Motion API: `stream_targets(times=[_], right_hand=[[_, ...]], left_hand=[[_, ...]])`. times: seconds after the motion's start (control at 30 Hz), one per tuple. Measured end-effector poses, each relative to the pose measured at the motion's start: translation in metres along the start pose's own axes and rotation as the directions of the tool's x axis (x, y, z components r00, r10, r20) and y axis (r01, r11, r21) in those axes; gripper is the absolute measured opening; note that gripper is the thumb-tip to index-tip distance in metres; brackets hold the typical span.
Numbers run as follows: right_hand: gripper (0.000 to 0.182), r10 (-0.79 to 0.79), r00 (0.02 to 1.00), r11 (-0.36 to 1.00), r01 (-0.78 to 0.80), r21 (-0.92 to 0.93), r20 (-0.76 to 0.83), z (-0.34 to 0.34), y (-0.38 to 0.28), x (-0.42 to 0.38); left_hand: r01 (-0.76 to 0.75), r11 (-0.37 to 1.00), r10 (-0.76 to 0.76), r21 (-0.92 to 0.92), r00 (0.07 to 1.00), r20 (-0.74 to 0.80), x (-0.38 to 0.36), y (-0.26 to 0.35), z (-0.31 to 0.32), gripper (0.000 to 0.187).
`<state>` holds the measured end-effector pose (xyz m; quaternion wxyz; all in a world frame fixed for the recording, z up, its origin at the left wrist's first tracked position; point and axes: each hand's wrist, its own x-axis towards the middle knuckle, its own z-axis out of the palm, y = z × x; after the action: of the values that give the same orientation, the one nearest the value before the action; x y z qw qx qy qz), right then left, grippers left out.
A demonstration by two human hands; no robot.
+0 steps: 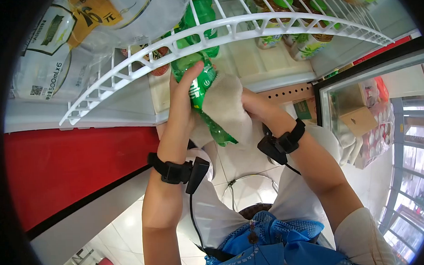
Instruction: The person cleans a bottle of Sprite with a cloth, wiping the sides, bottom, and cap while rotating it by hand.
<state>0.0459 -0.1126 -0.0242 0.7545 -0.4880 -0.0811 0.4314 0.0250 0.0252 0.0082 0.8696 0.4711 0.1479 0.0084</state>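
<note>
My left hand [184, 88] is wrapped round a green plastic bottle [199, 90] with white lettering, its thumb lying along the side. The bottle is tilted, one end up by the white wire shelf and the other pointing down over the floor. A cream cloth [226, 106] lies against the bottle's right side. Behind that cloth, my right hand [251, 102] grips it; most of its fingers are hidden. Both hands are just below the curved front rail of the wire shelf [212, 28].
Large clear bottles [52, 49] in wrap fill the shelf's left side. Another green bottle [207, 19] and several green-capped drinks [307, 43] stand in the fridge. The open glass door [322, 104] is at right, with packed cans [377, 134] beyond. A red panel [81, 171] runs at left.
</note>
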Motion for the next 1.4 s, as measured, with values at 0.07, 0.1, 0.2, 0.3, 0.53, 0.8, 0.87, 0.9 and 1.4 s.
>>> stream_targets(times=[0.07,0.1,0.2,0.3,0.53,0.8,0.87,0.9,1.4], right_hand=[[0.042,0.107,0.994,0.988,-0.104,0.112,-0.022,0.004,-0.002,-0.005],[0.038,0.021,0.998,0.996,-0.016,0.085,-0.057,0.007,0.000,-0.005],[0.036,-0.239,0.950,0.968,0.217,-0.128,-0.200,0.015,0.022,0.000],[0.033,-0.573,0.751,0.794,0.410,-0.449,-0.328,0.029,0.033,0.011],[0.027,-0.578,0.793,0.776,0.459,-0.433,-0.195,0.005,0.005,0.015],[0.035,-0.079,0.994,0.994,0.084,0.075,-0.071,-0.010,-0.031,0.000],[0.037,-0.110,0.964,0.991,0.126,0.052,-0.241,-0.009,-0.023,0.004],[0.037,-0.108,0.965,0.991,0.124,0.053,-0.237,-0.006,-0.021,0.005],[0.062,-0.053,0.995,0.993,0.044,-0.108,-0.080,-0.003,-0.020,0.006]], left_hand=[[-0.068,0.991,0.062,0.117,0.997,0.052,0.000,-0.002,0.001,0.037],[-0.068,0.991,0.062,0.117,0.997,0.055,0.003,-0.004,-0.001,0.037],[-0.156,0.978,0.157,0.141,0.988,0.000,0.007,-0.011,-0.005,0.049],[-0.286,0.891,0.327,0.353,0.943,-0.061,0.007,-0.020,0.001,0.052],[0.040,0.973,-0.041,0.227,0.999,0.001,0.004,-0.022,0.006,0.063],[0.320,0.939,-0.330,0.126,0.942,0.066,-0.010,-0.024,0.016,0.062],[0.150,0.943,-0.153,0.297,0.988,-0.011,-0.008,-0.033,0.013,0.063],[0.149,0.943,-0.152,0.296,0.988,-0.015,-0.006,-0.035,0.009,0.063],[0.284,0.949,-0.279,-0.139,0.959,0.054,-0.005,-0.005,0.014,0.051]])
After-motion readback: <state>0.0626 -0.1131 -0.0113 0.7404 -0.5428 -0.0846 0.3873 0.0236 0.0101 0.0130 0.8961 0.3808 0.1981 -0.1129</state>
